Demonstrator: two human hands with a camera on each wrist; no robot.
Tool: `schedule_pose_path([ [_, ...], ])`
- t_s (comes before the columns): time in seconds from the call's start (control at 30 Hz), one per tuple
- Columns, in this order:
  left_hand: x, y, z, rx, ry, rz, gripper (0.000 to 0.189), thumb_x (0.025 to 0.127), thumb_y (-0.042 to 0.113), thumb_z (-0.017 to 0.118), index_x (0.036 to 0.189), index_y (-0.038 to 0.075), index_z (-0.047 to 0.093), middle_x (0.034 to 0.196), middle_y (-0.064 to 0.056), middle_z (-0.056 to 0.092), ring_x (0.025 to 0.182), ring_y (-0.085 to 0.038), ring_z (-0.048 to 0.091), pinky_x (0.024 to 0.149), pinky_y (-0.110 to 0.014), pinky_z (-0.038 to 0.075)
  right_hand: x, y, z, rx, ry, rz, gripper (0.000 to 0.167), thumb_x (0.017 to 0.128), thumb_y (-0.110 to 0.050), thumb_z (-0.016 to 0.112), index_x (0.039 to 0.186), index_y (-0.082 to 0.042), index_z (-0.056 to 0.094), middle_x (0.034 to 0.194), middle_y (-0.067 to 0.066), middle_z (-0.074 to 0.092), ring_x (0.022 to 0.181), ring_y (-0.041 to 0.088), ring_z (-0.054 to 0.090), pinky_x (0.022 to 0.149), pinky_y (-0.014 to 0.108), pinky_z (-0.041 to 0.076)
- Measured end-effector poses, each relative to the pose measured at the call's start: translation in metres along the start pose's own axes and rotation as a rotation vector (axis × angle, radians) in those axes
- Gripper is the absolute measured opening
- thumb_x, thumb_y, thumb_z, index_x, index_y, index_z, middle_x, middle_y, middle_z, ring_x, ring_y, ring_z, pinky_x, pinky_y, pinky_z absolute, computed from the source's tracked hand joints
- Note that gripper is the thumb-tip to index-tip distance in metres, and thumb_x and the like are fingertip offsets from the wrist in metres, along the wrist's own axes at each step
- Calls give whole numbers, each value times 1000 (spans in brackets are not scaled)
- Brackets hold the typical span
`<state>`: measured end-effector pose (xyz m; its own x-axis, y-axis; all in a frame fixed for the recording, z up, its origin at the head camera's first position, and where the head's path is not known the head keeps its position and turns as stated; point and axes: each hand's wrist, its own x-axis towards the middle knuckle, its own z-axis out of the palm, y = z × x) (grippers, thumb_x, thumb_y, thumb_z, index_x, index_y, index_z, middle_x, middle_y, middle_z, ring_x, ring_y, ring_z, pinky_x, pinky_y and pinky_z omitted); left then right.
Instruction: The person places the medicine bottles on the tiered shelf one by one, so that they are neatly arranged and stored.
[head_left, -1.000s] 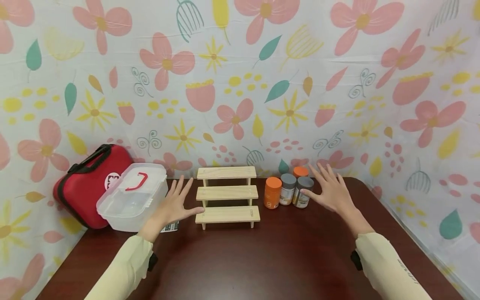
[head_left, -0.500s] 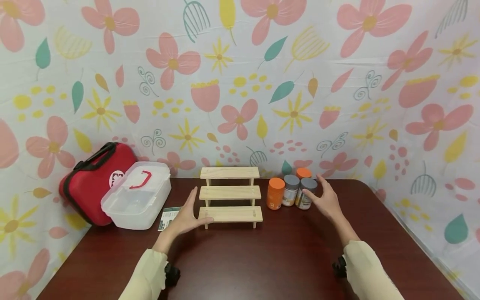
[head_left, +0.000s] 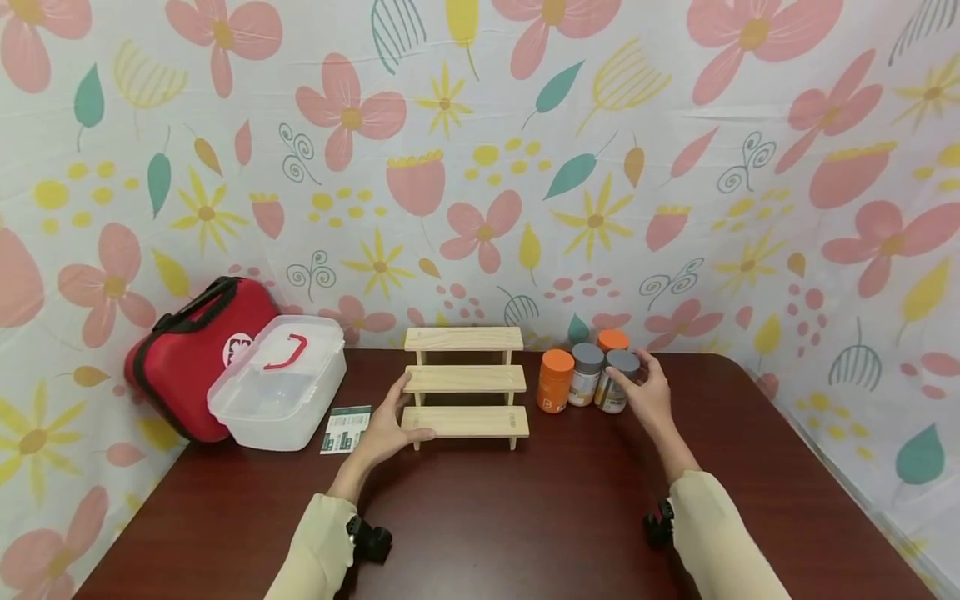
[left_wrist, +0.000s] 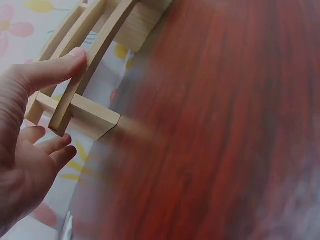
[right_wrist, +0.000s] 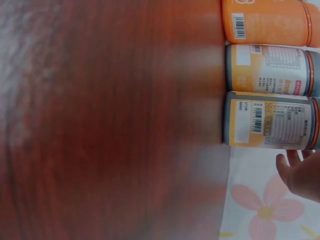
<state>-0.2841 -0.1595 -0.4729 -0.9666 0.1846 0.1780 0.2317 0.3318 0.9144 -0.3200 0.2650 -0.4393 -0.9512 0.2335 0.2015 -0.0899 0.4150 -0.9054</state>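
In the head view my left hand (head_left: 384, 432) is at the left end of a three-step wooden display rack (head_left: 465, 379). Its thumb overlaps the front step; the loosely bent fingers (left_wrist: 57, 145) lie beside the rack's end in the left wrist view. My right hand (head_left: 651, 396) reaches round a grey-lidded supplement bottle (right_wrist: 270, 120), thumb across the front of the lid and fingers curled at its right side. A second grey-lidded bottle (head_left: 585, 379) stands left of it, then an orange bottle (head_left: 555, 383). Another orange lid (head_left: 612, 339) shows behind, its body mostly hidden.
A red first-aid case (head_left: 195, 358) leans at the back left. Against it tilts a clear plastic box (head_left: 277, 417) with a red handle. A green-and-white printed sheet (head_left: 347, 427) lies beside my left hand on the dark wooden table (head_left: 510, 525). Floral cloth (head_left: 480, 167) hangs behind.
Both hands have come inward from spread-finger poses: the left to the rack's end, the right onto the grey-lidded bottle. The printed sheet is now uncovered. Rack and bottles have stayed in place.
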Motion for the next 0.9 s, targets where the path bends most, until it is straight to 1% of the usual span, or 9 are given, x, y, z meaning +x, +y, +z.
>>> schedule_pose_path([
  [0.13,-4,3,1,-85,-16,1,106,76,8,83,157,13,14,163,-18,15,148,-41,23,115,-62,25,2,3,4,15,21,25,77,93,-31,67,153,-6,27,158,21,26,143,41,30,116,52,29],
  [0.27,-4,-3,3,-171,-9,-21,105,77,6,81,156,21,15,166,-9,7,152,-38,11,118,-62,16,2,2,6,49,26,72,78,92,-32,67,154,-8,26,159,21,24,144,41,29,114,54,31],
  [0.3,-2,-9,4,-187,-9,-14,105,77,7,81,156,23,15,166,-8,6,153,-37,8,118,-63,15,2,1,7,56,28,81,78,92,-32,67,154,-8,26,159,21,24,144,41,29,114,54,30],
  [0.33,0,-15,5,-206,-8,-9,104,77,7,81,156,25,16,166,-7,7,153,-36,7,117,-63,18,2,1,7,63,31,89,78,92,-32,67,154,-8,27,160,20,24,145,41,28,114,54,31],
  [0.4,1,-17,5,-242,-13,-15,104,77,5,80,156,27,16,165,-9,10,153,-34,7,116,-63,22,1,0,9,74,33,100,78,92,-32,68,154,-8,27,160,20,23,145,40,28,114,54,31],
  [0.5,2,-19,6,-274,-18,-25,104,78,3,79,156,27,15,163,-15,16,151,-36,15,111,-61,32,2,0,9,76,38,106,76,92,-31,68,153,-9,29,160,18,23,146,39,28,115,54,31],
  [0.57,1,-20,7,-286,-12,-42,104,78,3,79,155,30,16,162,-17,19,151,-36,17,111,-60,32,1,1,9,78,36,109,76,92,-31,67,153,-10,29,161,18,22,146,40,28,115,54,31],
  [0.7,-1,-22,7,-283,-11,-59,104,79,5,79,156,33,15,163,-16,18,151,-35,16,110,-60,34,0,3,9,81,39,108,74,92,-32,67,153,-11,30,161,18,22,146,40,28,115,54,31],
  [0.9,-1,-23,7,-284,-19,-31,104,80,6,78,157,28,12,162,-20,17,149,-39,20,107,-57,40,-1,0,7,84,55,108,76,91,-34,68,153,-11,30,159,20,26,145,40,30,113,54,33],
])
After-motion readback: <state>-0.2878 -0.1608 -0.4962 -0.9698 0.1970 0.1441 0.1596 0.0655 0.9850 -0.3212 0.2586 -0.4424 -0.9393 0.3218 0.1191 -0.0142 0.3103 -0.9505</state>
